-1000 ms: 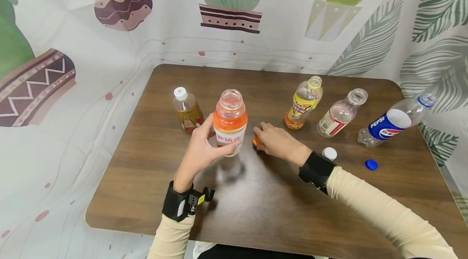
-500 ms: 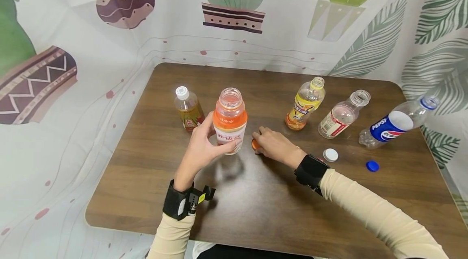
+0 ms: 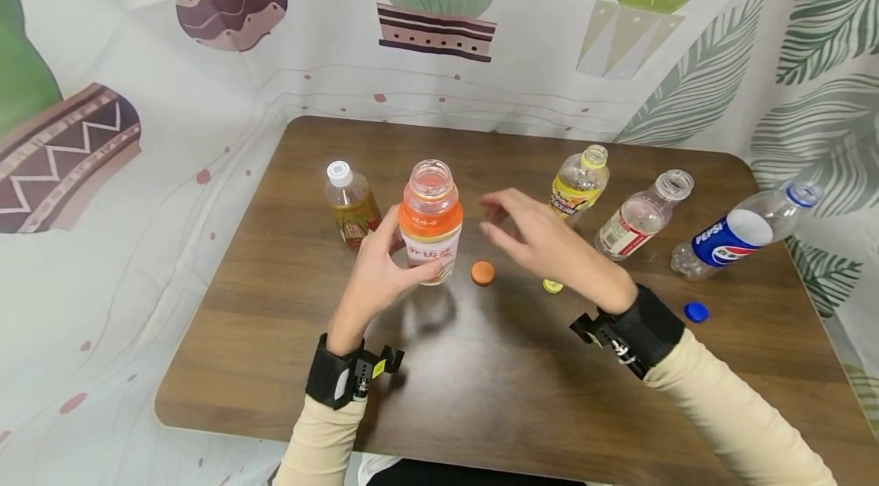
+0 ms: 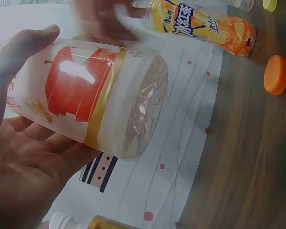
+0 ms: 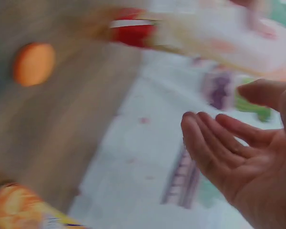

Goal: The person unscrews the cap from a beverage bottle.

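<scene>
My left hand [image 3: 381, 272] grips an uncapped plastic bottle [image 3: 431, 230] with an orange shoulder and white label, its fingers and thumb around the body. The bottle is held up off the table, and an apple picture shows on it in the left wrist view. My right hand [image 3: 542, 238] hangs in the air to its right, fingers loosely bent with nothing between them. Below that hand lies an orange cap [image 3: 483, 273] on the table. The right hand partly covers a yellow-labelled bottle [image 3: 577, 185] and a yellow cap [image 3: 552, 286].
A white-capped tea bottle [image 3: 352, 204] stands left of the held bottle. On the right are an uncapped bottle with a red-and-white label [image 3: 635, 219], an uncapped Pepsi bottle [image 3: 738, 234] and a blue cap [image 3: 697, 312]. The brown table's [image 3: 275, 387] front edge runs near the person's lap.
My right hand has let go of the orange cap, leaving it on the table, and has risen up and to the right. The left hand still holds the bottle in nearly the same place.
</scene>
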A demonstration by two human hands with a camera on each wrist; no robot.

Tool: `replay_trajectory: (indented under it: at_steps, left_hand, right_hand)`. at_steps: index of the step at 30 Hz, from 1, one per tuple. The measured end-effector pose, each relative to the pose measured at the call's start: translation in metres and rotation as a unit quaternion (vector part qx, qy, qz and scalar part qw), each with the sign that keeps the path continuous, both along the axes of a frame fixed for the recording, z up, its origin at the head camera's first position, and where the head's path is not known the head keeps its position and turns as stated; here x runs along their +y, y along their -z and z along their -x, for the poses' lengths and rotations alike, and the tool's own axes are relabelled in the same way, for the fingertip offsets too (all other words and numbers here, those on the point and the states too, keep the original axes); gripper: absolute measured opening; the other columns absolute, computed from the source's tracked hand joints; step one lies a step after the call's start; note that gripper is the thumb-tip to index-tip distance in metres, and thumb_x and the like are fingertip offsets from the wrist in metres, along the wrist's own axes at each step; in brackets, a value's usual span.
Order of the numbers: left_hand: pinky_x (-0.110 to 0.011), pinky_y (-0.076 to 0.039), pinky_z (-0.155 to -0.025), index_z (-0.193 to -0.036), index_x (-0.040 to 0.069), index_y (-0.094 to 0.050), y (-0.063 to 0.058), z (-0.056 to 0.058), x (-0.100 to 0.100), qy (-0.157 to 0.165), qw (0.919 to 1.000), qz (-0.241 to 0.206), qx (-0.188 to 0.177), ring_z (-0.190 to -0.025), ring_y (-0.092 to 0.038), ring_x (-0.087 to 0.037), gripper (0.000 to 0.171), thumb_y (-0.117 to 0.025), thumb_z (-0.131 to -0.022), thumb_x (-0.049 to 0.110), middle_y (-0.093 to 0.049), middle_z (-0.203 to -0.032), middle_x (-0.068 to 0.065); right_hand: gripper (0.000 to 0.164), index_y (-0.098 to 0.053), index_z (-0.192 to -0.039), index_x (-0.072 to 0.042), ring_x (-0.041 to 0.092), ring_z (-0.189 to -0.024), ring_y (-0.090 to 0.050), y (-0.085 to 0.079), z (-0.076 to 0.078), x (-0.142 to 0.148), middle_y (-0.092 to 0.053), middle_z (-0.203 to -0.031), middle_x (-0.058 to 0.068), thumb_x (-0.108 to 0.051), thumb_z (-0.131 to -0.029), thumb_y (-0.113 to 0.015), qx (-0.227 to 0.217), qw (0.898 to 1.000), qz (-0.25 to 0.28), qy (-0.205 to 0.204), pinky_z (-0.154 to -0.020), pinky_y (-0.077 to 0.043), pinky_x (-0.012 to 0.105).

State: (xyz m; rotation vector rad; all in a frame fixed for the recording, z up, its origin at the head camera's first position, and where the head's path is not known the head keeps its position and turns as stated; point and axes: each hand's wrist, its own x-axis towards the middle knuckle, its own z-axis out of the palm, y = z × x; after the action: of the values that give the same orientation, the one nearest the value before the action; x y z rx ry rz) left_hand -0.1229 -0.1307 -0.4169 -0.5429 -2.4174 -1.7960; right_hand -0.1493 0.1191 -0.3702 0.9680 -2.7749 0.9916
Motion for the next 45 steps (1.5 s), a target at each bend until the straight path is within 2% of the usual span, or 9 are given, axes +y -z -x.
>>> replay_trajectory:
  at_steps: [3,7,13,20,23,28,36,40,45]
  left_hand:
    - [-0.041,-0.052,-0.100,-0.133,0.017,-0.051,0.000,0.001,0.002,0.005,1.0000,0.004,0.006,-0.110,-0.063,-0.016,0.067,-0.086,-0.077,0.018,-0.065,-0.123,-0.001]
    - [-0.042,-0.052,-0.100,-0.135,0.016,-0.051,0.000,0.002,0.007,0.005,0.9997,0.015,0.019,-0.111,-0.064,-0.017,0.069,-0.086,-0.076,0.017,-0.066,-0.123,-0.002]
    - [-0.040,-0.053,-0.100,-0.136,0.017,-0.051,0.001,0.003,0.016,0.011,0.9989,0.038,0.026,-0.111,-0.065,-0.017,0.073,-0.087,-0.073,0.017,-0.069,-0.120,-0.003]
    - [-0.043,-0.046,-0.107,-0.147,0.028,-0.038,0.003,0.004,0.021,0.032,0.9989,0.032,0.009,-0.125,-0.056,-0.013,0.085,-0.087,-0.077,0.029,-0.059,-0.136,0.004]
    - [-0.042,-0.040,-0.113,-0.153,0.033,-0.027,0.004,0.005,0.021,0.019,0.9995,0.023,0.012,-0.135,-0.048,-0.012,0.099,-0.088,-0.076,0.029,-0.048,-0.149,0.006]
    - [-0.037,-0.036,-0.117,-0.156,0.024,-0.027,0.006,0.004,0.013,-0.017,0.9990,-0.013,0.040,-0.143,-0.040,-0.014,0.098,-0.086,-0.078,0.014,-0.041,-0.156,-0.002]
    - [-0.048,-0.041,-0.112,-0.147,0.007,-0.042,-0.013,-0.008,0.007,-0.019,0.9976,-0.043,0.051,-0.136,-0.049,-0.032,0.071,-0.075,-0.085,0.000,-0.052,-0.145,-0.014]
    - [-0.051,-0.044,-0.109,-0.143,0.001,-0.046,-0.024,-0.015,0.006,-0.012,0.9978,-0.037,0.054,-0.131,-0.053,-0.036,0.062,-0.073,-0.086,-0.001,-0.056,-0.140,-0.018]
    - [-0.052,-0.046,-0.106,-0.139,-0.003,-0.049,-0.028,-0.018,0.005,-0.012,0.9975,-0.034,0.061,-0.127,-0.055,-0.036,0.057,-0.071,-0.087,-0.003,-0.059,-0.135,-0.019]
  right_hand:
    - [0.050,-0.050,-0.138,-0.006,0.018,-0.106,-0.066,-0.024,-0.009,-0.006,-0.062,-0.128,0.007,-0.024,-0.095,-0.068,-0.017,0.998,0.063,-0.015,-0.089,-0.056,0.036]
    - [0.071,-0.043,-0.144,-0.012,0.016,-0.112,-0.061,-0.030,-0.018,-0.020,-0.056,-0.134,0.002,-0.033,-0.086,-0.079,-0.030,0.995,0.095,-0.018,-0.094,-0.054,0.037]
    - [0.060,-0.049,-0.130,-0.015,0.010,-0.095,-0.062,-0.023,-0.021,-0.029,-0.058,-0.118,-0.005,-0.035,-0.082,-0.081,-0.041,0.993,0.113,0.020,-0.088,-0.054,0.034]
    - [0.058,-0.051,-0.125,-0.011,0.012,-0.095,-0.063,-0.024,-0.013,-0.026,-0.059,-0.114,-0.001,-0.030,-0.081,-0.083,-0.011,0.993,0.120,0.012,-0.085,-0.056,0.034]
    - [0.057,-0.051,-0.125,-0.007,0.014,-0.095,-0.064,-0.027,-0.005,-0.023,-0.060,-0.114,0.002,-0.028,-0.081,-0.082,0.005,0.993,0.119,0.014,-0.083,-0.057,0.032]
    - [0.058,-0.049,-0.129,-0.007,0.015,-0.098,-0.062,-0.029,0.012,-0.016,-0.060,-0.118,0.004,-0.028,-0.084,-0.080,0.011,0.992,0.114,0.047,-0.081,-0.056,0.031]
    - [0.064,-0.043,-0.134,-0.003,0.025,-0.109,-0.056,-0.003,0.041,-0.005,-0.057,-0.126,0.013,-0.031,-0.087,-0.076,-0.016,0.988,0.093,0.122,-0.086,-0.049,0.039]
    - [0.064,-0.041,-0.134,0.000,0.029,-0.114,-0.056,0.017,0.050,-0.003,-0.055,-0.127,0.018,-0.029,-0.089,-0.075,-0.039,0.985,0.090,0.140,-0.091,-0.050,0.045]
    - [0.065,-0.040,-0.135,0.001,0.031,-0.117,-0.055,0.036,0.057,-0.001,-0.053,-0.128,0.019,-0.030,-0.090,-0.074,-0.062,0.984,0.084,0.144,-0.096,-0.049,0.047]
